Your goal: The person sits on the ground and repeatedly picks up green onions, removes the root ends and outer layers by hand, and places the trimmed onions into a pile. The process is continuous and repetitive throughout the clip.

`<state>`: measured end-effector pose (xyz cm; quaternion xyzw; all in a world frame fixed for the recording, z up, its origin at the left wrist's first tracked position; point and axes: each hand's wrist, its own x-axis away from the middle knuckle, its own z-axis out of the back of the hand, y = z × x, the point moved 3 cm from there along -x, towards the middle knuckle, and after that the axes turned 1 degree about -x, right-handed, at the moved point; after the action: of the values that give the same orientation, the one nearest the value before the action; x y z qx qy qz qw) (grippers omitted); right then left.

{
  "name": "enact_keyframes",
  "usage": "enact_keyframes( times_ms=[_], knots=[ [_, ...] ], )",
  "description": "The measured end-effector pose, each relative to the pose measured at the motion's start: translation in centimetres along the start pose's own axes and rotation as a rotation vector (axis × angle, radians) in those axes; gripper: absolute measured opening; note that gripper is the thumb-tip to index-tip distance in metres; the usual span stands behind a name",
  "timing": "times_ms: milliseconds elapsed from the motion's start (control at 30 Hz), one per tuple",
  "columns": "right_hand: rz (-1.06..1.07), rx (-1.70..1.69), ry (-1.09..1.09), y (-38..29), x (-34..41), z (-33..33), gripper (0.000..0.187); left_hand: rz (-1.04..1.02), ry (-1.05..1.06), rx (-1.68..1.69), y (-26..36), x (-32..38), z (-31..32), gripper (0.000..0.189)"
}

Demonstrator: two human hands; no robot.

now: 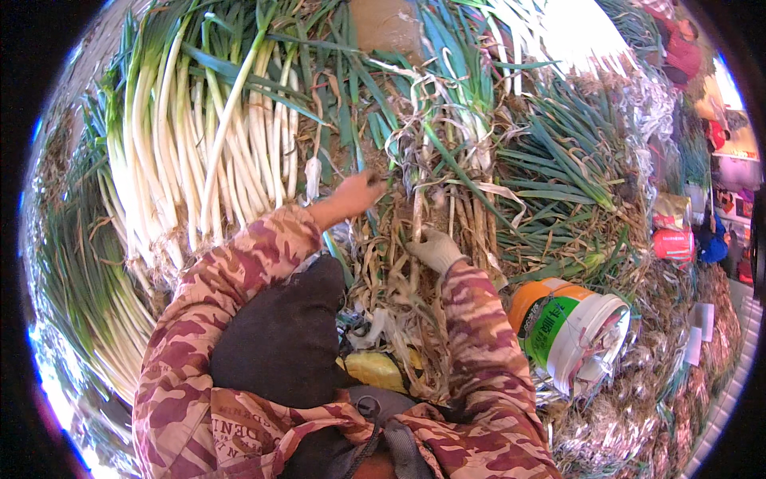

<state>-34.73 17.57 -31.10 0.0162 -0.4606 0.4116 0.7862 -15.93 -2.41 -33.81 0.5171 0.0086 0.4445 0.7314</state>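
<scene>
My right hand (438,250), in a light glove, is closed around the lower stem of an uncleaned green onion (418,209) that has dry, papery outer leaves. Bare and at the centre, my left hand (359,193) is beside the dry leaves, its fingers bent; whether it pinches a leaf I cannot tell. Left of it lies a thick row of peeled green onions (173,138) with long white stems and roots toward me. Just beyond my right hand is a bunch of unpeeled onions (473,132), with brownish stems pointing toward me.
A white, green and orange plastic bucket (556,329) lies tilted at my right. More leafy onions (562,149) are heaped beyond it. Dry leaf scraps (383,263) cover the ground before me. Another onion pile (90,281) lies far left. People (682,54) are in the right background.
</scene>
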Motion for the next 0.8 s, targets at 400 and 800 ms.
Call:
enact_keyframes(
  times_ms=[400,800],
  knots=[
    [0.359,-0.036,-0.250,-5.6,16.0,-10.1,0.049,0.107,0.029,0.443,-1.9,-2.4,-1.0,0.045],
    [-0.032,-0.715,0.083,-7.5,8.4,-5.1,0.068,-0.516,0.043,-0.685,-1.4,1.1,-1.9,0.029]
  ],
)
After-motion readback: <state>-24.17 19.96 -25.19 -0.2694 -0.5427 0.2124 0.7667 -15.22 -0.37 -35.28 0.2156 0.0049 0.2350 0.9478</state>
